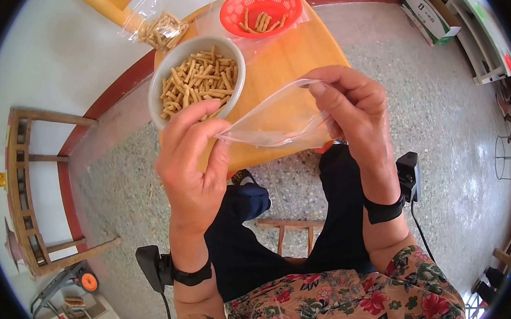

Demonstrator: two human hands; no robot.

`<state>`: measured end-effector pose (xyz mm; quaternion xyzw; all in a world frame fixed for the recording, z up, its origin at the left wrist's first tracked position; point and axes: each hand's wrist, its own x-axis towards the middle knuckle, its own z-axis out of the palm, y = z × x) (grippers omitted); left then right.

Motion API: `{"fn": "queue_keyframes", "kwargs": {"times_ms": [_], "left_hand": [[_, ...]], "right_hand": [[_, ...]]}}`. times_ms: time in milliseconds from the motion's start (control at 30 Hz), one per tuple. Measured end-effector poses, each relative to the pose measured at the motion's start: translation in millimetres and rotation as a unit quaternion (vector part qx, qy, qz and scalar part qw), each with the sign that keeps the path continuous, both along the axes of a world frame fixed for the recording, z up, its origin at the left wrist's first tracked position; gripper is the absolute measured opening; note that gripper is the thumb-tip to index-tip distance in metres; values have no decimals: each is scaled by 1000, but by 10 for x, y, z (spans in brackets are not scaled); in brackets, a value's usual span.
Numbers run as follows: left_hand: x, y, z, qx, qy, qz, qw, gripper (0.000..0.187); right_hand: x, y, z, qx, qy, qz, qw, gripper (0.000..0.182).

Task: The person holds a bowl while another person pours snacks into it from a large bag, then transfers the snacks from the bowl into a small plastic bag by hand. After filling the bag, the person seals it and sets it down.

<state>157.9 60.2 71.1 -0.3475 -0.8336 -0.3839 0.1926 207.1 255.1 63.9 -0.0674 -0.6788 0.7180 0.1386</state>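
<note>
A clear zip bag (282, 117) is stretched between my two hands, its mouth spread apart and nothing visible inside. My left hand (192, 164) pinches the bag's left corner. At its right corner, my right hand (352, 105) grips the edge between thumb and fingers. Just beyond my left hand stands a grey-white bowl (155, 98) full of short tan sticks (199, 80). A red basket (230, 13) with several such sticks is at the far side of the wooden chair seat (278, 57). To the left of it lies a clear bag of sticks (163, 31).
A wooden frame (23, 187) leans at the left wall. Below it is a folded cart with an orange wheel (88, 282). A cardboard box (426, 17) and a pale shelf (478, 37) stand at the far right. A small stool (292, 223) is between my legs.
</note>
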Motion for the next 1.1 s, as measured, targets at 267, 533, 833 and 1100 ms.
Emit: {"fn": "queue_keyframes", "kwargs": {"times_ms": [267, 533, 833, 1100], "left_hand": [[6, -33, -65, 0, -35, -14, 999, 18], [-59, -217, -162, 88, -97, -1, 991, 12], [-285, -489, -502, 91, -138, 177, 970, 6], [-560, -574, -552, 14, -99, 210, 973, 7]], "right_hand": [[-55, 7, -86, -10, -19, -1, 1000, 12], [-81, 20, -129, -20, -11, -13, 1000, 13], [-229, 106, -385, -94, -14, -79, 992, 17], [-178, 70, -267, -74, -50, -1, 996, 15]]}}
